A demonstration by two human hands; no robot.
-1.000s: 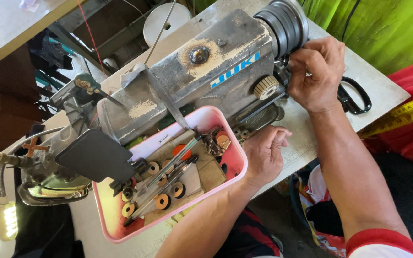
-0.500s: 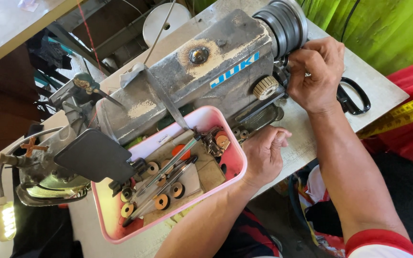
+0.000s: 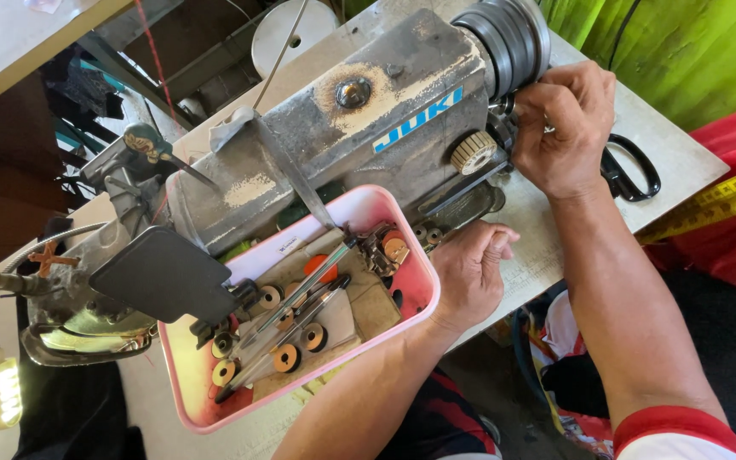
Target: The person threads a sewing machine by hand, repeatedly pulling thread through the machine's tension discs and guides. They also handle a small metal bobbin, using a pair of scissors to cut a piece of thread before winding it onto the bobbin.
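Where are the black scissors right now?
In the head view, the black scissors lie on the table at the upper right, just behind the right hand by the sewing machine's handwheel.

Tailor's/sewing workshop: worn industrial sewing machine (image 3: 359, 128) on a worktable (image 3: 683, 162), pink tray (image 3: 300, 400) w/ bobbins & tools, scissors (image 3: 632, 170), tape measure (image 3: 726, 200).

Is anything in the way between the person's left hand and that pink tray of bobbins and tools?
Nothing visible is. The left hand rests on the table right at the pink tray's near end, seemingly against its rim. The right hand is apart, up at the sewing machine's handwheel, so it does not come between them either.
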